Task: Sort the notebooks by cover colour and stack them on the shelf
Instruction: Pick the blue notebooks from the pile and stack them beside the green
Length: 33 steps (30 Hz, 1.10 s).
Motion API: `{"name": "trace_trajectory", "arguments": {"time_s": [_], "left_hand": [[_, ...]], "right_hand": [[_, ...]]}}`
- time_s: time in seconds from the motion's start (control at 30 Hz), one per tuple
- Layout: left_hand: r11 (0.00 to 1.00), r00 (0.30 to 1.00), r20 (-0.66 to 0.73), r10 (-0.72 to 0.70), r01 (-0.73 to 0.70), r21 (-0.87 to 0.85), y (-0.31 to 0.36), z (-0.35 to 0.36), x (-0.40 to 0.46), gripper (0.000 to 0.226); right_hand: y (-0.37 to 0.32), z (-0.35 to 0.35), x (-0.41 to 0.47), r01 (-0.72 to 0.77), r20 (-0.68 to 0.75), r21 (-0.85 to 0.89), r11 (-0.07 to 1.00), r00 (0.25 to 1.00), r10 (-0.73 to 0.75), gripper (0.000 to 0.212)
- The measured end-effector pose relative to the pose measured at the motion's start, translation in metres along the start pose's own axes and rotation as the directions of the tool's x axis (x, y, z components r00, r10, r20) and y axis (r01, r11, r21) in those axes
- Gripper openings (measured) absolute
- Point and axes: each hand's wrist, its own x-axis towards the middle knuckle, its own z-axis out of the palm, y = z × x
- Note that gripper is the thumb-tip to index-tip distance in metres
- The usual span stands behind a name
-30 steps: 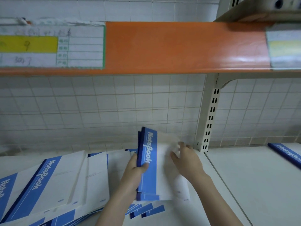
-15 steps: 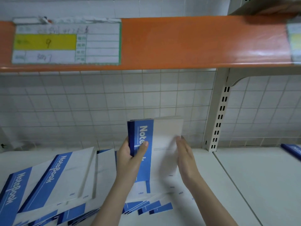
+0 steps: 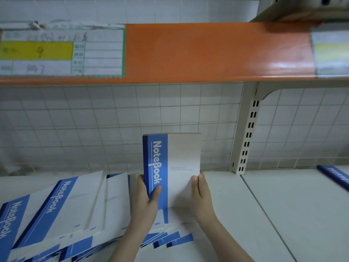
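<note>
Loose notebooks [image 3: 62,214], blue-and-white covers, fanned flat and overlapping on the shelf [image 3: 236,214], left and centre foreground; lowest corners poke out below the forearms.

Left hand [image 3: 146,201]: grips the spine edge of the held stack [image 3: 171,171], thumb laid over the blue band, fingers curled behind.

Right hand [image 3: 201,195]: holds the opposite white edge, thumb on the cover, fingers behind.

Held stack: a few notebooks squared together, upright, front cover toward the camera, bottom edge resting on the fanned ones, between both hands.

Further notebook [image 3: 334,176]: blue spine, lying flat on the next shelf bay at far right, well apart.

Upright [image 3: 247,133]: cream slotted post, dividing the bays.

Wire grid [image 3: 113,129] before white tile, behind the shelf.

Orange shelf edge [image 3: 207,53] above; paper label [image 3: 60,52] with yellow field at left, a second label [image 3: 330,52], blurred, at right.
</note>
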Motion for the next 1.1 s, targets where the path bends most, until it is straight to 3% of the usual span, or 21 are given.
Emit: {"name": "trace_trajectory", "arguments": {"time_s": [0.17,0.33,0.4,0.53,0.67,1.1], "left_hand": [[0.999,0.999,-0.019,0.031,-0.03,0.02,0.004,0.002,-0.004,0.024],[0.999,1.0,0.007,0.011,-0.012,0.046,0.02,0.008,-0.004,0.017],[0.998,0.997,0.037,-0.063,0.062,0.013,0.032,0.017,-0.005,0.008],[0.947,0.957,0.084,-0.278,0.288,-0.145,0.05,0.05,-0.015,0.016],[0.883,0.905,0.118,-0.408,0.424,-0.201,0.061,0.089,-0.03,0.024],[0.846,0.842,0.203,-0.5,0.525,-0.094,0.097,0.226,-0.058,0.023]], "right_hand": [[-0.006,-0.002,0.001,0.018,-0.025,-0.083,0.996,0.999,-0.02,0.026],[-0.022,-0.024,0.016,0.017,0.025,-0.397,0.918,1.0,-0.008,0.032],[-0.027,-0.041,0.022,0.002,0.054,-0.47,0.883,0.998,0.026,0.035],[-0.031,-0.08,0.019,-0.056,0.042,-0.508,0.86,0.995,0.089,0.035],[-0.027,-0.124,0.017,-0.124,0.038,-0.542,0.831,0.984,0.172,0.032],[-0.008,-0.266,0.041,-0.269,-0.003,-0.559,0.784,0.947,0.322,0.034]]}}
